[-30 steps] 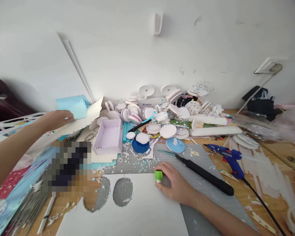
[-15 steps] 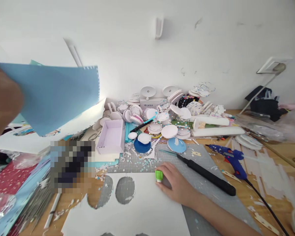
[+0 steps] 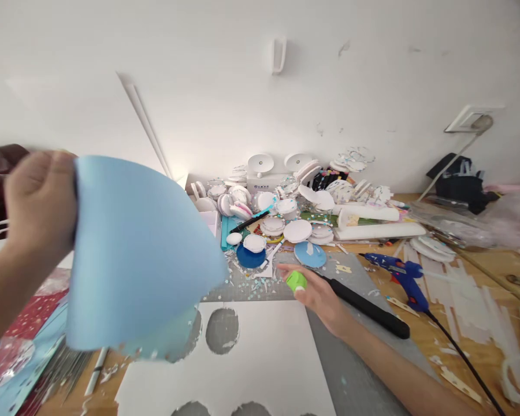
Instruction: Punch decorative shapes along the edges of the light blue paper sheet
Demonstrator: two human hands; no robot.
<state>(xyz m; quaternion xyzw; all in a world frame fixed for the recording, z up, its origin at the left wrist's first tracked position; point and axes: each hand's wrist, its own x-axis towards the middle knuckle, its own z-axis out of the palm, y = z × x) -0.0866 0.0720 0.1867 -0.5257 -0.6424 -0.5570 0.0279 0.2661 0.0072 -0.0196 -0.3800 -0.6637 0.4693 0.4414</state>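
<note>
My left hand (image 3: 41, 208) is closed on the edge of a blue paper sheet (image 3: 138, 248), which curls down over the left side of the table. A paler, blue-green piece shows below it, with ragged or punched spots along the edge, blurred by motion. My right hand (image 3: 325, 297) holds a small green paper punch (image 3: 296, 281) between thumb and fingers, just above the cutting mat (image 3: 351, 364). Beneath both hands lies a large white sheet (image 3: 268, 352) with several round holes cut out of it.
A black-handled tool (image 3: 368, 309) and a blue glue gun (image 3: 398, 270) lie to the right. Stacked white discs (image 3: 299, 230), a light blue disc (image 3: 311, 255) and paper scraps crowd the back. At lower left are thin metal rods (image 3: 67, 367).
The blue sheet has come down and right in my left hand, now covering most of the pale box. My right hand has lifted the punch off the white sheet, turning it.
</note>
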